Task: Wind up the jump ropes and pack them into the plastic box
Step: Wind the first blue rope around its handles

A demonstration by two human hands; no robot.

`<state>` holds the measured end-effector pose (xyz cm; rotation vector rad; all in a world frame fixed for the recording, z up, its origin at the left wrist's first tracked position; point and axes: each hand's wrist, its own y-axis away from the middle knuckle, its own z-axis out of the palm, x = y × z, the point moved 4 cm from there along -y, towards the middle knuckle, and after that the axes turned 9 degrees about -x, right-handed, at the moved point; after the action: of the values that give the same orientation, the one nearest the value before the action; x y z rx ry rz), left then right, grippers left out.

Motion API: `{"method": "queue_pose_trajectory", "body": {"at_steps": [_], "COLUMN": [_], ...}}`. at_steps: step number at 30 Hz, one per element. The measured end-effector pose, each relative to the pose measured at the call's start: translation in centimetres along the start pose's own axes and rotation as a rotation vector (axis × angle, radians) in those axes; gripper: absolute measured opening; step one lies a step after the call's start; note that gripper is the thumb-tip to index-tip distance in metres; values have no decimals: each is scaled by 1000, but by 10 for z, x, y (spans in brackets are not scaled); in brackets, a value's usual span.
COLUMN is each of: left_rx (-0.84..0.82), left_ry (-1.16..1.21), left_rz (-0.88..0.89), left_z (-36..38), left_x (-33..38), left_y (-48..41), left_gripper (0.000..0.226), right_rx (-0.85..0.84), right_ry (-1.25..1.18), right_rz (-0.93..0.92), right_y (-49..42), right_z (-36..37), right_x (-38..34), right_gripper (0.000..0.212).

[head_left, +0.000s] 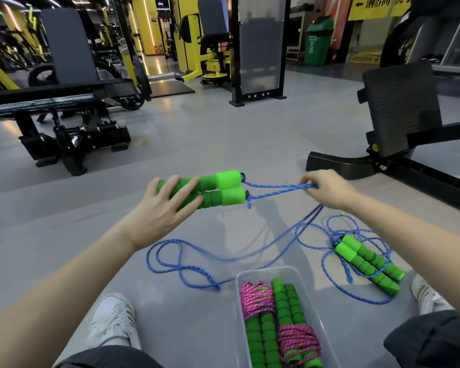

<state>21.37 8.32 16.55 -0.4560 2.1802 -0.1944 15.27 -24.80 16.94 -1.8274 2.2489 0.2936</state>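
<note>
A gym: yellow-and-black weight machines, padded benches on a grey floor

The floor ahead is open. Loose blue rope loops across it left of the plastic box. A second rope's green handles and tangle block the right. A black bench base bounds the far right.

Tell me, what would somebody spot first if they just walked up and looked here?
Probably the bright green handles held side by side in the left hand mid-picture, with the right hand pinching their blue rope, which loops over the grey floor. Next, the clear plastic box at the bottom, holding two wound pink ropes. Another blue rope lies unwound to its right.
</note>
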Motion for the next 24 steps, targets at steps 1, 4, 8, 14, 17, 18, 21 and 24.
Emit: {"method": "queue_pose_trajectory", "body": {"at_steps": [1,4,8,14,17,18,21,24], "left_rx": [-20,-91,-138,-90,-3,24,118,214], "left_ry": [-11,-59,-75,-44,-16,-2,56,162], "left_rz": [-18,-43,-69,-54,-18,-7,13,-18], "left_z": [4,16,26,15,2,-2,-16,-25], "left_x": [-6,-15,-21,-15,-4,1,15,25], "left_y": [7,26,38,22,5,0,-16,-29], "left_gripper": [46,44,43,43,45,45,37,41], "right_rx": [68,298,470,-485,-502,-452,-421,-473], "right_ry": [-4,-83,-147,275,-105,-263,-588,-770], "right_rz": [45,160,198,211,35,-1,-53,-181], "right_y": [-1,2,9,18,23,20,14,17], "right_z": [-8,-35,-58,-8,6,8,14,26], "right_x": [12,38,53,32,2,-7,-29,-47], "right_gripper": [19,20,20,113,120,120,122,93]}}
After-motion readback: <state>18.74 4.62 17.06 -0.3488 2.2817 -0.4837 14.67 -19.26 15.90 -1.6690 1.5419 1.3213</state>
